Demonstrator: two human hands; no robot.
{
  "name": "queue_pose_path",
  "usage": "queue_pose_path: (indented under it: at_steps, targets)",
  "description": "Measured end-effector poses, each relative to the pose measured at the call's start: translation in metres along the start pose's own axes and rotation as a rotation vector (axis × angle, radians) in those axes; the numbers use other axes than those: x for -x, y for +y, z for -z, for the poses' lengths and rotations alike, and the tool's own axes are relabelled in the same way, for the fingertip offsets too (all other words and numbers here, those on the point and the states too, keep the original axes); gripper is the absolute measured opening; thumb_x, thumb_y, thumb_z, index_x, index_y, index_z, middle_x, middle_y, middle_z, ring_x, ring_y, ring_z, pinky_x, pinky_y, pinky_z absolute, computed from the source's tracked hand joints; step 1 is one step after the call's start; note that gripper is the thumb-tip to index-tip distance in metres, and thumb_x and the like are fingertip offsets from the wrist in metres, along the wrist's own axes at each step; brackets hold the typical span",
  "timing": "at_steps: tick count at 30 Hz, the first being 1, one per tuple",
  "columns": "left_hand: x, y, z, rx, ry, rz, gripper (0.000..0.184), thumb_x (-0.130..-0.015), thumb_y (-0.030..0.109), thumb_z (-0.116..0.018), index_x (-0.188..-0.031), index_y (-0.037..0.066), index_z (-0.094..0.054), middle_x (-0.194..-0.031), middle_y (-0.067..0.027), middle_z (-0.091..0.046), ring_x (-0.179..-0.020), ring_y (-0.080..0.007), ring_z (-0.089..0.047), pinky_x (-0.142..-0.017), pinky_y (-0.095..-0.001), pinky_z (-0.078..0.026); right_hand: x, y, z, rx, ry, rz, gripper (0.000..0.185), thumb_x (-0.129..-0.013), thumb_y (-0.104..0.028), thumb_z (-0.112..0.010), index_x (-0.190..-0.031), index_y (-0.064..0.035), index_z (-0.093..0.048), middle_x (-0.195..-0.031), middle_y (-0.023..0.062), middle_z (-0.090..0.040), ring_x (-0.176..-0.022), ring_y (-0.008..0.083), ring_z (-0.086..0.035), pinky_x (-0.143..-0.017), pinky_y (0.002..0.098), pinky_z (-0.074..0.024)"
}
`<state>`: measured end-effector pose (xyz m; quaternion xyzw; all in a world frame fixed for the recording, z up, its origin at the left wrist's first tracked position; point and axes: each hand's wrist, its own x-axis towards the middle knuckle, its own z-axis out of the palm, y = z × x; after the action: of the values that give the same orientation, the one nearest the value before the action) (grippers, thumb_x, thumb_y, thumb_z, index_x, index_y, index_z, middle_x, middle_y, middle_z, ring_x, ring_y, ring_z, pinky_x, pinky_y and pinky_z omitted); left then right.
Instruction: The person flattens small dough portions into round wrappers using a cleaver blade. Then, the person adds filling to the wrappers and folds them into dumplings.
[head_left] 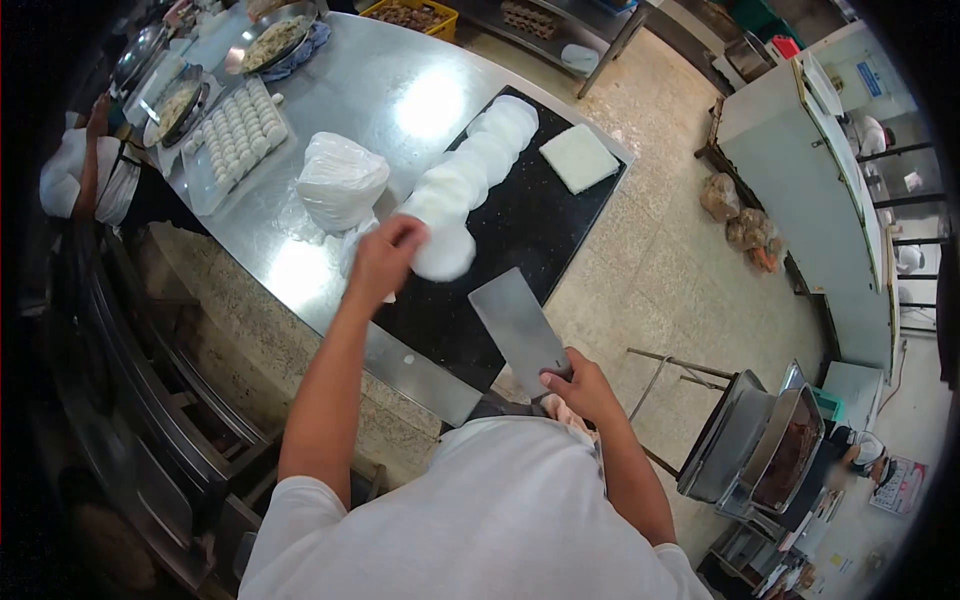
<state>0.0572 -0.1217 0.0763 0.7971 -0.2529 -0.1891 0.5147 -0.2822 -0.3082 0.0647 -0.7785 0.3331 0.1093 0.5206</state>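
My right hand (pixel 584 388) grips a cleaver (pixel 520 332) by its handle, with the broad metal blade over the near right part of the black board (pixel 440 335). Over the board's left side, my left hand (pixel 385 262) has its fingers curled together at the edge of the nearest round white dough wrapper (pixel 445 255). Those fingertips are slightly blurred, and whether they grip the wrapper is unclear. From there a row of overlapping dough wrappers (pixel 480 157) runs to the board's far end. A white plastic bag (pixel 343 182) sits just left of the row.
A folded white cloth (pixel 579 158) lies at the board's right edge. On the steel table (pixel 400 55) are a tray of dough balls (pixel 238 135) and bowls of filling (pixel 278 43). One person (pixel 90 175) stands at left, another (pixel 868 455) at far right. A metal cart (pixel 745 435) is nearby.
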Motion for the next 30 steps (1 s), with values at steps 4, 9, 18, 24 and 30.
queue_pose_path:
  at_steps: [4, 9, 18, 24, 30]
  targets:
    - [-0.025, -0.054, 0.021, -0.207, 0.212, 0.014, 0.038, -0.093, 0.020, -0.070, -0.124, 0.000, -0.066, -0.104, -0.0155, -0.073, -0.095, -0.0254, -0.071, -0.085, -0.0344, -0.055, 0.001, 0.005, 0.001, -0.001, 0.088, 0.012, 0.040, -0.089, -0.029, -0.077, -0.108, 0.0022, -0.061, -0.087, 0.0234, -0.071, -0.076, 0.0326, -0.071, -0.070, 0.0407, -0.0533]
    - [0.011, -0.040, -0.017, -0.123, 0.271, 0.033, 0.041, -0.094, 0.020, -0.069, -0.129, 0.001, -0.062, -0.101, -0.0124, -0.070, -0.091, -0.0227, -0.068, -0.082, -0.0335, -0.055, 0.016, -0.015, 0.017, -0.084, 0.180, -0.021, 0.037, -0.089, -0.027, -0.077, -0.107, 0.0013, -0.062, -0.089, 0.0212, -0.072, -0.080, 0.0304, -0.071, -0.073, 0.0391, -0.0542]
    - [0.053, 0.053, -0.152, 0.884, -0.055, 0.164, 0.022, -0.105, 0.026, -0.059, -0.100, 0.004, -0.064, -0.092, 0.0006, -0.062, -0.079, -0.0076, -0.057, -0.072, -0.0262, -0.049, 0.019, -0.008, 0.039, -0.226, 0.230, 0.141, 0.032, -0.091, -0.027, -0.075, -0.107, -0.0023, -0.064, -0.091, 0.0172, -0.074, -0.083, 0.0292, -0.072, -0.076, 0.0394, -0.0543]
    - [0.051, 0.109, -0.185, 0.578, -0.212, 0.001, 0.027, -0.104, 0.026, -0.060, -0.086, 0.006, -0.058, -0.077, 0.0013, -0.058, -0.071, -0.0072, -0.054, -0.066, -0.0243, -0.044, 0.046, -0.001, 0.084, -0.184, 0.372, 0.189, 0.029, -0.092, -0.030, -0.072, -0.102, -0.0038, -0.064, -0.087, 0.0171, -0.073, -0.078, 0.0303, -0.071, -0.070, 0.0404, -0.0530]
    - [0.079, 0.127, -0.242, 0.299, -0.519, -0.139, 0.029, -0.102, 0.022, -0.062, -0.082, 0.002, -0.058, -0.075, -0.0037, -0.060, -0.068, -0.0104, -0.056, -0.061, -0.0289, -0.044, 0.082, 0.017, 0.106, -0.309, 0.515, 0.093, 0.034, -0.093, -0.032, -0.072, -0.097, 0.0002, -0.061, -0.078, 0.0147, -0.069, -0.069, 0.0214, -0.063, -0.065, 0.0368, -0.0497]
